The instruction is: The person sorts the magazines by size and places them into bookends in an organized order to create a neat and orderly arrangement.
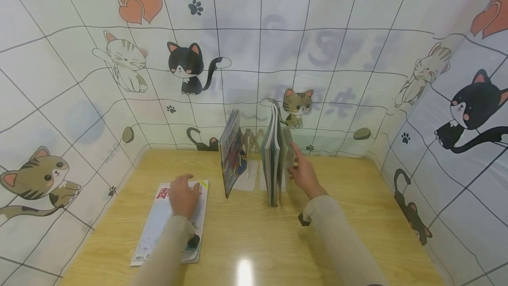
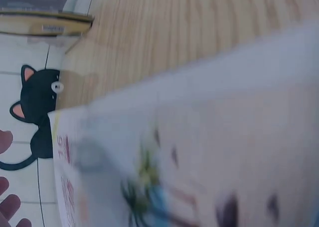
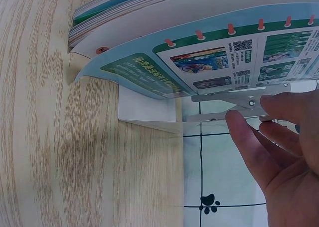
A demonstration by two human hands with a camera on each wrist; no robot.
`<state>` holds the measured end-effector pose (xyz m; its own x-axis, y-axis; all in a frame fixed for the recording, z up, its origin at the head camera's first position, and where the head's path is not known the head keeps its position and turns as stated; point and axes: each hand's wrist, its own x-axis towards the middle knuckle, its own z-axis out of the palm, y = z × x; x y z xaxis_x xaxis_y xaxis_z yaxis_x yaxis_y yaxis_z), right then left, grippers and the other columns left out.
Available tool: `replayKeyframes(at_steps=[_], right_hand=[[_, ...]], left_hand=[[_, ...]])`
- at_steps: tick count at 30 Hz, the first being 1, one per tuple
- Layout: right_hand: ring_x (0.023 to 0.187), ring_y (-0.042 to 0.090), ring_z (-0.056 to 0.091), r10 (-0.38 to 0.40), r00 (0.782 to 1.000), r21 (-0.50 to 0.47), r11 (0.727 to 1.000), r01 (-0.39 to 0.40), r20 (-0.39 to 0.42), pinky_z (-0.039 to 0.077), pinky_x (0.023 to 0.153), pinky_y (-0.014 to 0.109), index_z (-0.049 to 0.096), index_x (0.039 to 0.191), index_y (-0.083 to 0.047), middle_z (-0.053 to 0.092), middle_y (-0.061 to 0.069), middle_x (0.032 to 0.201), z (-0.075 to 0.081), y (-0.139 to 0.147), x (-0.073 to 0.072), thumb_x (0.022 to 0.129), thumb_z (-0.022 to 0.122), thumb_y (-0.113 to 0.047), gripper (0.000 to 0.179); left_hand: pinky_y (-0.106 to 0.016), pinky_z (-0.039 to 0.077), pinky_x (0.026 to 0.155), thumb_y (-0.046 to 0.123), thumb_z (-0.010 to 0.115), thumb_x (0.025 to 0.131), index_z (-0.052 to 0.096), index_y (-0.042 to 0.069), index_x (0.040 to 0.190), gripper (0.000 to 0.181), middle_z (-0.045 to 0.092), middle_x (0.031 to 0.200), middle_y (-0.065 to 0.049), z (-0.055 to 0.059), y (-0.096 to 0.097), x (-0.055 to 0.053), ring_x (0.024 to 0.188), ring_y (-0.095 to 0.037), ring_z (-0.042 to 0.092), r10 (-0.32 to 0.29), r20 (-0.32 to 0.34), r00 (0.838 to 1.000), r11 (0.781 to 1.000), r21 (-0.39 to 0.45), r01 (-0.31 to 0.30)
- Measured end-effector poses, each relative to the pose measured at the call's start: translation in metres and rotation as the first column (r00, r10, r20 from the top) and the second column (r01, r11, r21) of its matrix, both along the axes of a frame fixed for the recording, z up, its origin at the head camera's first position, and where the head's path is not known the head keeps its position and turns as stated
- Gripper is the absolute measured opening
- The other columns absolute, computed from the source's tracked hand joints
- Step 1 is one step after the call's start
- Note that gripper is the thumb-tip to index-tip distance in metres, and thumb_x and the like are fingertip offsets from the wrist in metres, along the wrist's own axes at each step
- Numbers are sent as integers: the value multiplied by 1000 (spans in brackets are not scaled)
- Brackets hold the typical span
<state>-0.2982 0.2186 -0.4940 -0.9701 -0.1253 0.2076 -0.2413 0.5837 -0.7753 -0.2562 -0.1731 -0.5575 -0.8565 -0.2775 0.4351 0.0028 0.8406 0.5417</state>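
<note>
My left hand lies over the upper part of a pale magazine flat on the table, its fingers loosely bent. In the left wrist view fingertips show at the left edge, beside the blurred magazine cover. At the back centre, my right hand is at the right end plate of a white expanding bookend, index finger and thumb touching the plate's edge. Up close, the bookend's hinged metal links show beside these fingers. Upright magazines stand against the plate's inner side.
More upright magazines lean at the bookend's left end, with a gap between the two groups. The wooden table meets a cat-patterned wall covering at the back and both sides.
</note>
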Motion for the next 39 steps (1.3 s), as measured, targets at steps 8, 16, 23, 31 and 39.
replayKeyframes(at_steps=[8, 16, 23, 31, 39], right_hand=[[100, 43, 64, 15, 1000, -7, 1000, -15, -7, 57, 62, 31, 14, 155, -36, 45, 38, 133, 2, -2, 2, 86, 65, 11, 98], [100, 42, 64, -2, 1000, -6, 1000, 2, 1, 58, 63, 31, 14, 155, -36, 44, 38, 134, 4, -4, 0, 86, 65, 11, 98], [101, 43, 63, -1, 1000, -8, 1000, 1, 12, 57, 64, 30, 13, 156, -36, 43, 39, 133, 1, -3, 1, 86, 65, 11, 99], [102, 42, 63, -18, 999, -3, 1000, 18, 27, 58, 64, 30, 13, 155, -38, 43, 37, 134, 2, -2, 0, 87, 65, 11, 99], [101, 43, 62, -16, 1000, 0, 1000, 16, 10, 58, 63, 30, 14, 156, -32, 43, 38, 133, 1, -3, 1, 86, 65, 12, 97]], left_hand=[[-57, 37, 97, 19, 71, 88, 63, 4, 116, 32, 58, 121, -18, -7, -27, 2, 112, -41, 51, 37, 128, 991, 999, 23, -40], [-63, 32, 94, 26, 68, 89, 60, 6, 124, 41, 56, 126, -21, -20, -53, 3, 113, -44, 47, 65, 230, 971, 995, 60, -80], [-70, 20, 98, 55, 65, 86, 47, 11, 141, 74, 39, 143, -24, -39, -72, 6, 126, -51, 30, 60, 377, 924, 997, 30, -77], [-68, 28, 87, 76, 63, 73, 35, 12, 150, 104, 38, 139, -30, -46, -87, -1, 115, -53, 35, 65, 443, 894, 998, -17, -65], [-61, 32, 84, 48, 72, 82, 38, 8, 148, 85, 43, 135, -31, 16, -67, 32, 110, -51, 36, 23, 496, 868, 998, 38, -48]])
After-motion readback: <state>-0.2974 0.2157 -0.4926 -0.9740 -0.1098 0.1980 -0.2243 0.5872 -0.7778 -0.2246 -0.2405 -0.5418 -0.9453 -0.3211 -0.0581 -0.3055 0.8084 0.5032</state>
